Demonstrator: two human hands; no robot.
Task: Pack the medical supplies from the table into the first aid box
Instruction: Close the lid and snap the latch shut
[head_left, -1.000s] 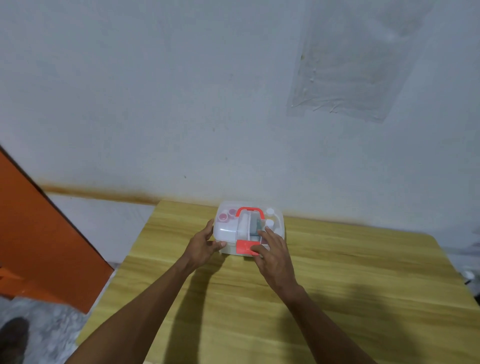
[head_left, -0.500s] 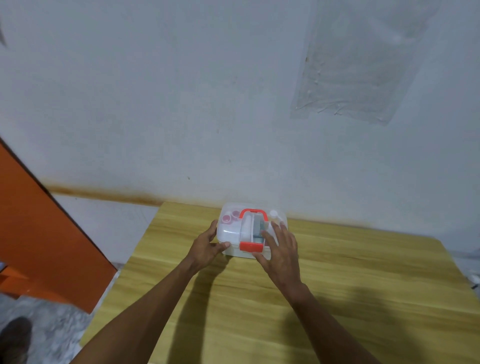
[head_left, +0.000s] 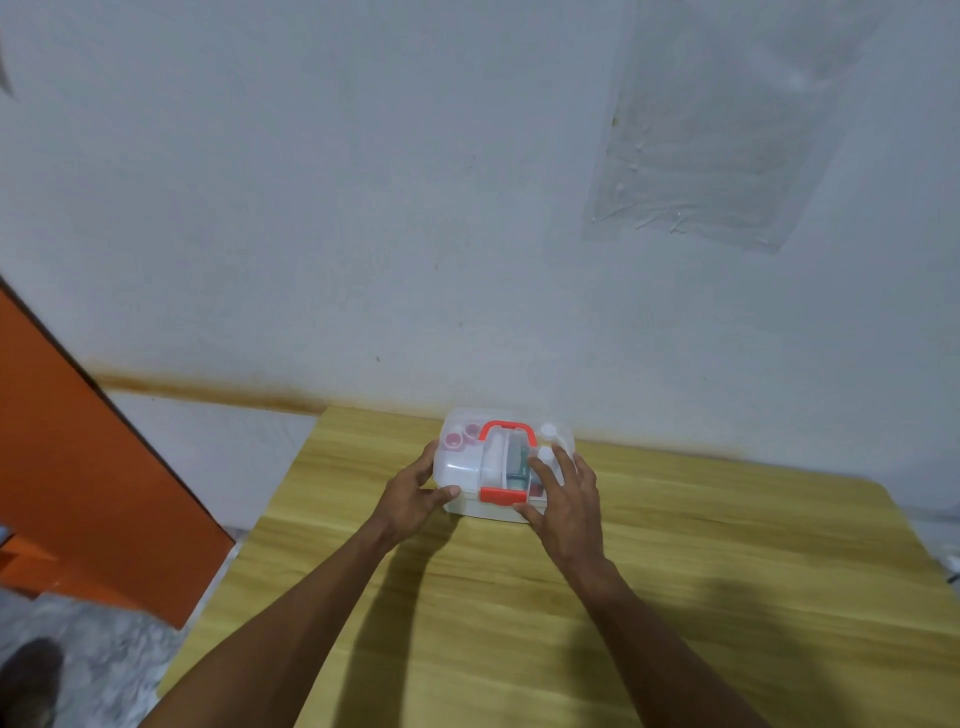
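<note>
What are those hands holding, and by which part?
The first aid box. The left hand grips its front left corner, thumb on the front; the right hand rests on the right side of the lid, fingers fairly straight.

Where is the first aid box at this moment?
In the head view, the first aid box sits far-centre on the wooden table, by the wall, between the left hand and right hand.

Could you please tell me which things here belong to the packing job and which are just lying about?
Job: first aid box, supplies inside it, left hand, right hand, table.
Lying about: orange board, plastic sheet, shoe.
</note>
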